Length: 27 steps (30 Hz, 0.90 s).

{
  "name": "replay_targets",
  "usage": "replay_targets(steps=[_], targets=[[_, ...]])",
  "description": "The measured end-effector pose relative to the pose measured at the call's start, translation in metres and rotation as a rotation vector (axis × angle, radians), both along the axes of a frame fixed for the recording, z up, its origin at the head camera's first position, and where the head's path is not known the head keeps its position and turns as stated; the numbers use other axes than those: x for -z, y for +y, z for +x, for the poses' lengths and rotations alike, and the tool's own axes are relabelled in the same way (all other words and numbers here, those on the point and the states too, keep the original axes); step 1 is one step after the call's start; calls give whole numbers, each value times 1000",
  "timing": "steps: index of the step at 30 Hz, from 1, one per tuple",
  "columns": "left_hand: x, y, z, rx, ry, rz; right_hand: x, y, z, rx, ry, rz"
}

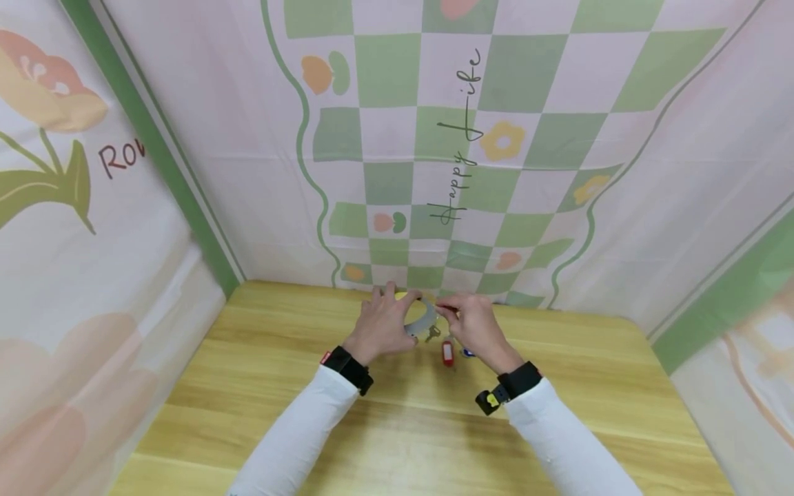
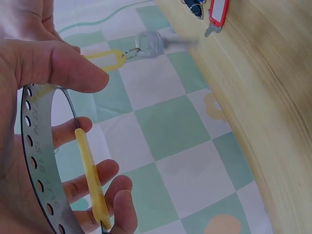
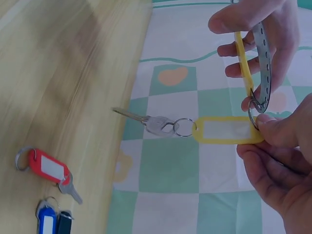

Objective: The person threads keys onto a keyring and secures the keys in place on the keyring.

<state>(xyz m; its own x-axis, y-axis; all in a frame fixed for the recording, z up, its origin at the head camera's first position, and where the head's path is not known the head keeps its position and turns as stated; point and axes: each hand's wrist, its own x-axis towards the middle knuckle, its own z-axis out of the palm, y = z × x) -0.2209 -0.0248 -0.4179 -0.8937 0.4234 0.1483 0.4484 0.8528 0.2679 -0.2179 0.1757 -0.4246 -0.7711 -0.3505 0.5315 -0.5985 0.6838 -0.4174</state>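
Observation:
My left hand (image 1: 380,329) grips a curved grey metal key ring band (image 2: 41,161) with numbered holes and a yellow handle (image 2: 90,170). My right hand (image 1: 476,329) pinches one end of a yellow key tag (image 3: 226,130) between thumb and fingers. From the tag's other end hangs a key (image 3: 158,125) with a clear head, on a small split ring. At the pinched end, another small metal ring (image 3: 252,113) meets the tip of the band. Whether it is threaded on the band I cannot tell.
On the wooden table (image 1: 397,427) near my right hand lie a red key tag (image 3: 48,167) with a key and a blue key tag (image 3: 46,222). Beside the blue one is a dark tag (image 3: 64,223). A checked cloth (image 1: 449,124) hangs behind the table's far edge.

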Motion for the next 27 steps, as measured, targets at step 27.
replay_targets(steps=[27], targets=[[0, -1, 0, -10, -27, 10, 12, 7, -1, -13, -65, -104]])
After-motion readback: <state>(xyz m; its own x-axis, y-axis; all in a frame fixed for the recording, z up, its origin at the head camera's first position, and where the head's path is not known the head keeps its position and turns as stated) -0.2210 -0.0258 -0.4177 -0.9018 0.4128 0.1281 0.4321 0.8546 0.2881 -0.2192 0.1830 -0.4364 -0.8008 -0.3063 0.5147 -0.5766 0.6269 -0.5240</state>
